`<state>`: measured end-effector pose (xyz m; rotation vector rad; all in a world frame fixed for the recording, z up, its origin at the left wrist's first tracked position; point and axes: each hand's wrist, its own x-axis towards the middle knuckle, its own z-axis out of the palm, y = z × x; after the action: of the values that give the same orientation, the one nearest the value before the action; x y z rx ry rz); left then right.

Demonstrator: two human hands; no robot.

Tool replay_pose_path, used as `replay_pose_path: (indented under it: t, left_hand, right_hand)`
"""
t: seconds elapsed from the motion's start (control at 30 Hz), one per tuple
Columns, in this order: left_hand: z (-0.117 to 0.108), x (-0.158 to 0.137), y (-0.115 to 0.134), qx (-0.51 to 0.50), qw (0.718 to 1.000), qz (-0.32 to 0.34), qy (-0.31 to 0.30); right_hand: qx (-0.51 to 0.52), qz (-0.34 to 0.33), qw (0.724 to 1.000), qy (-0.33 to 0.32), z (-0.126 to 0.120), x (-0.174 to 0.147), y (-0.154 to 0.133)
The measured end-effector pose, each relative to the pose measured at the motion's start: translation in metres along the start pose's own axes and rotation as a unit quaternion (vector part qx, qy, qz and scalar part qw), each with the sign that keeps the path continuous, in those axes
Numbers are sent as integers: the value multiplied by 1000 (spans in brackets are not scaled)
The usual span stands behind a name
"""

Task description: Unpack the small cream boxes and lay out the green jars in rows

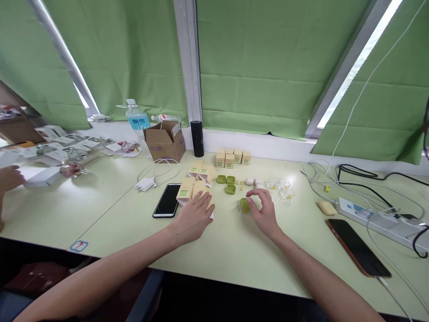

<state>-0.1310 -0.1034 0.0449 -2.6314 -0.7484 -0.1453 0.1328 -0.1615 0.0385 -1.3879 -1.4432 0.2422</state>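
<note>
My left hand (196, 217) lies with fingers stretched over the front of small beige cartons (184, 191) that have pale green labels; the part under my palm is hidden. My right hand (264, 212) is at a small green square cup (245, 204) set in a clear one. Its thumb and index finger are curved and apart at the cup's upper right edge. Behind it are several more green cups (230, 189), tiny yellow pieces (241, 188), pale pink pieces (250, 181) and clear cups (287, 192).
Closed cartons (229, 161) stand near the wall. A phone (167, 200) lies left of my left hand, and another phone (358, 246) lies right by a power strip (378, 223). A cardboard box (165, 142) and black bottle (197, 139) stand behind. Another person's hand (11, 178) is far left.
</note>
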Motion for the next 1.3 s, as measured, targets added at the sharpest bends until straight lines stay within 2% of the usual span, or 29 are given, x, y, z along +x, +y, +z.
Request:
replay_pose_path:
  t: [0.2, 0.4, 0.5, 0.67, 0.8, 0.9, 1.0, 1.13, 1.3]
  left_hand:
    - [-3, -5, -4, -43, 999, -12, 0]
    - [-9, -7, -11, -45, 998, -10, -38]
    - [-16, -4, -10, -66, 997, -8, -26]
    - [-30, 17, 5, -148, 988, -5, 38]
    - [-29, 52, 20, -271, 960, -30, 63]
    - [-20, 78, 33, -341, 936, -56, 61]
    - [-8, 92, 45, -382, 920, -75, 55]
    - [9, 90, 56, -421, 897, -97, 93]
    - [25, 84, 57, -458, 875, -116, 103]
  right_hand:
    - [1, 2, 1000, 3, 0, 0, 0]
    - [-2, 5, 1000, 20, -2, 4, 1]
    - [-6, -1, 999, 36, -5, 8, 3]
    - [-13, 7, 998, 65, -12, 17, 11]
    - [-22, 12, 997, 71, -14, 20, 20]
    - [-17, 8, 999, 43, -14, 20, 23]
    - [-23, -3, 1000, -17, -14, 19, 21]
    - [-46, -19, 994, -93, -13, 17, 18]
    - [-96, -38, 988, -118, -11, 16, 20]
